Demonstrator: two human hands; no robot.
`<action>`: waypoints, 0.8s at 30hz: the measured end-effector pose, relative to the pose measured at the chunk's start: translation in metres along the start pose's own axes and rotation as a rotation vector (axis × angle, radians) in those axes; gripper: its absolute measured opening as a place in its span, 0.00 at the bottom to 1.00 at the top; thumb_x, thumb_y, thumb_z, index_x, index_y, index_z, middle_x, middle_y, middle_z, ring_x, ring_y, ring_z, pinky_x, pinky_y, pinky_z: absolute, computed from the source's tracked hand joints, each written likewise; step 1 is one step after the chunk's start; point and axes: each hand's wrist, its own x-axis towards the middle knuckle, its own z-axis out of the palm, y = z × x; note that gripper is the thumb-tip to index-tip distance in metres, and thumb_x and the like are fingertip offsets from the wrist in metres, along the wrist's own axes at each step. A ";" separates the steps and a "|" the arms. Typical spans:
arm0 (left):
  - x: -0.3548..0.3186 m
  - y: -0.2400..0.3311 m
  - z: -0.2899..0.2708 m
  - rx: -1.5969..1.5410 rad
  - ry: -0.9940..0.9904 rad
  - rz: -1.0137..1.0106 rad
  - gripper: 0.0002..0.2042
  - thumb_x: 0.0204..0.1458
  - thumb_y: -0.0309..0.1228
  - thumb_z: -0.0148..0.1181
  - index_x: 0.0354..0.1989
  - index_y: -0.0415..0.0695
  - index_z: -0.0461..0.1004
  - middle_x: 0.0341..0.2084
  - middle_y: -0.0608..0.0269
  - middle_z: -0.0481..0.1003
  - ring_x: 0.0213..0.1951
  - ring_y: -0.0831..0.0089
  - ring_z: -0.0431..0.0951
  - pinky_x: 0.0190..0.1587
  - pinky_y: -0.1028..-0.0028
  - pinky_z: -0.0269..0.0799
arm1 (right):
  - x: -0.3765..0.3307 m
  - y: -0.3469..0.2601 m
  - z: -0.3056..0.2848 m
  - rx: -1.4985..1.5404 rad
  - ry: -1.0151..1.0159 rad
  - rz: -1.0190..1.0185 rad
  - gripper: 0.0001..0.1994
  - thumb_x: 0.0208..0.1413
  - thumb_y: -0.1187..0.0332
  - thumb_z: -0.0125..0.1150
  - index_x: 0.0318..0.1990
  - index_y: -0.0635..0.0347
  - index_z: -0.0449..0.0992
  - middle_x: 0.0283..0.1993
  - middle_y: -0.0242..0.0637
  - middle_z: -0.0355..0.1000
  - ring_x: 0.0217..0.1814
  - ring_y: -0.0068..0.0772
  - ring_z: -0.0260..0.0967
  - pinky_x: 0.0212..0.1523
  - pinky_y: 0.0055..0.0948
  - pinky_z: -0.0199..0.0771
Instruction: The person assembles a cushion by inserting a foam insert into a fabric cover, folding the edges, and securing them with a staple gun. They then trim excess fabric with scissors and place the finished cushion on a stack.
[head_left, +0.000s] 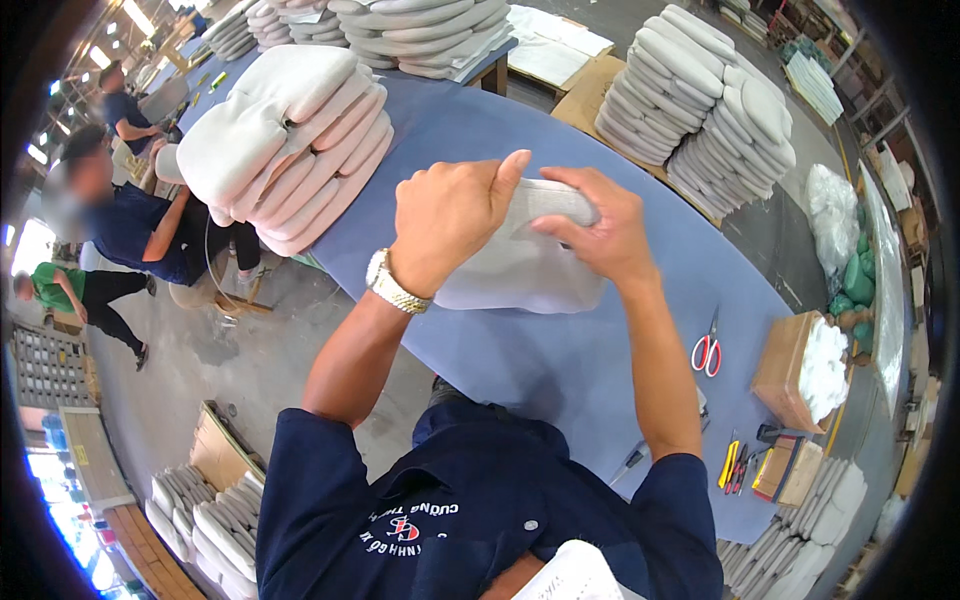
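A light grey padded cushion (520, 270) stands on the blue-grey work table in front of me, between my two hands. My left hand (445, 215), with a metal watch at the wrist, is closed at the cushion's far left side; its thumb points up and its curled fingertips are hidden. Gripping the far right corner of the cushion is my right hand (605, 225), thumb on the near face and fingers over the top edge. To the left, a stack of similar grey cushions (290, 140) sits on the table.
Red-handled scissors (707, 350) lie to my right, near a cardboard box (790, 370) of white stuffing. Closer are a yellow cutter (728, 462), pliers (738, 470) and a small box (790, 470). More cushion stacks (690, 100) stand beyond the table. Seated co-workers (135, 210) are at left.
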 end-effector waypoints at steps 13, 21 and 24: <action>-0.004 -0.001 0.034 -0.633 -0.038 -0.045 0.31 0.44 0.53 0.78 0.46 0.38 0.80 0.35 0.51 0.85 0.38 0.61 0.87 0.41 0.67 0.81 | -0.012 0.062 -0.029 0.193 0.300 0.183 0.25 0.74 0.57 0.46 0.38 0.68 0.85 0.33 0.38 0.82 0.31 0.25 0.75 0.35 0.25 0.74; -0.084 0.006 0.163 -0.592 -0.048 0.002 0.31 0.38 0.54 0.81 0.44 0.44 0.79 0.36 0.56 0.83 0.38 0.59 0.85 0.42 0.64 0.80 | -0.102 0.152 -0.111 0.189 0.685 0.527 0.30 0.76 0.51 0.42 0.37 0.70 0.82 0.33 0.38 0.80 0.35 0.25 0.75 0.39 0.26 0.73; -0.081 0.007 0.186 -0.548 0.025 0.145 0.31 0.37 0.55 0.80 0.44 0.46 0.80 0.35 0.61 0.82 0.36 0.60 0.82 0.42 0.63 0.78 | -0.137 0.158 -0.136 0.107 0.741 0.577 0.29 0.76 0.50 0.42 0.38 0.68 0.81 0.33 0.35 0.79 0.35 0.24 0.73 0.39 0.26 0.72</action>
